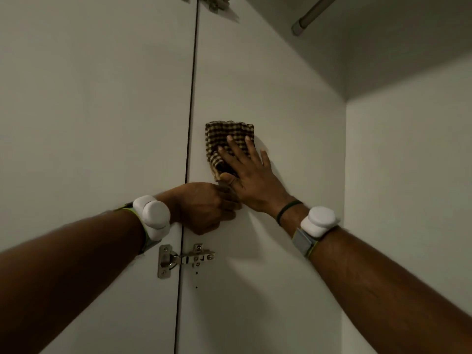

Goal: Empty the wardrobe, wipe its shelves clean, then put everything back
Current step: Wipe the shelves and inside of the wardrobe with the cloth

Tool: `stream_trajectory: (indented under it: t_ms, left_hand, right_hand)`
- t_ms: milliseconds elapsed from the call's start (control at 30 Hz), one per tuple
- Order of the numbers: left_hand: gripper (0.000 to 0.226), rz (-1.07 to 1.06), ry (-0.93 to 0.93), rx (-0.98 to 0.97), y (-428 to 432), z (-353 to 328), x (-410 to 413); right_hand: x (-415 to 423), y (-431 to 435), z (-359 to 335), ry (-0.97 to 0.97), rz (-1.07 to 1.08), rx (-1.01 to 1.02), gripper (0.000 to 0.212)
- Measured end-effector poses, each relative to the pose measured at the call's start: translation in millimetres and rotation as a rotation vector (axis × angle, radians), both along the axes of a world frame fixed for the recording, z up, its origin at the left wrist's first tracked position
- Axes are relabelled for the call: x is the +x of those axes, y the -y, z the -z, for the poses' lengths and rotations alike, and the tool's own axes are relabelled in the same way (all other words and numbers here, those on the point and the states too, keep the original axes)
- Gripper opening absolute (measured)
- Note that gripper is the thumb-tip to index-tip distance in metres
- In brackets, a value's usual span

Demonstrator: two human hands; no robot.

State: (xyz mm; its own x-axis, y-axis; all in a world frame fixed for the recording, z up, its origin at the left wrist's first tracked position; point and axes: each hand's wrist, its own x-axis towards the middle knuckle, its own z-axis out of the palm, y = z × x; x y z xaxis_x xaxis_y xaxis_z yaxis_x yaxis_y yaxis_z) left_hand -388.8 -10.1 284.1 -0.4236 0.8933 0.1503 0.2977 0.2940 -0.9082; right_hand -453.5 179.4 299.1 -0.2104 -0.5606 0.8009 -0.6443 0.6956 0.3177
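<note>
Cloth (224, 136), brown-checked fabric, lay pressed on white wardrobe panel (281, 93) under right hand (246, 177), fingers spread straight. Left hand (204, 208) curled just below; hold unclear.

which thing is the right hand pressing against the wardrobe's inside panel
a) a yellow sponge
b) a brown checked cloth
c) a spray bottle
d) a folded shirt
b: the right hand lies flat with its fingers spread on the brown checked cloth, holding it against the white panel.
</note>
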Motion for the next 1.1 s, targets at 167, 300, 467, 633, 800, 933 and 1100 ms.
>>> stream_trajectory:
  t_ms: [167, 300, 467, 633, 800, 933, 1100]
  left_hand:
    - [0.040, 0.102, -0.072, 0.004, 8.3, -40.0, 10.6]
    - [0.041, 0.125, -0.246, 0.076, 24.4, -116.7, 29.2]
    - [0.067, -0.163, -0.413, 0.250, 39.5, -176.6, 43.7]
    - [0.056, -0.141, -0.365, 0.391, 51.1, -172.1, 29.3]
    - [0.056, -0.161, -0.270, 0.440, 42.9, -173.6, 37.4]
    - [0.063, -0.227, -0.224, 0.458, 36.2, -173.5, 46.2]
    - [0.062, -0.326, -0.217, 0.382, 22.3, -161.4, 43.4]
  right_hand:
    - [-49.6, -71.2, 17.6, -0.028, 0.119, -0.074, 0.064]
    - [-91.2, -141.4, 23.4, 0.174, 0.267, -0.361, 0.068]
    - [-128.1, -205.8, 36.1, 0.427, 0.518, -0.634, 0.086]
    - [-99.7, -117.6, 25.0, 0.396, 0.282, -0.824, 0.074]
    - [-11.2, 20.8, 19.7, 0.187, 0.042, -0.687, 0.082]
    - [48.8, 97.7, 35.3, 0.064, -0.107, -0.342, 0.073]
    - [18.7, 65.4, 42.1, -0.028, -0.123, -0.261, 0.063]
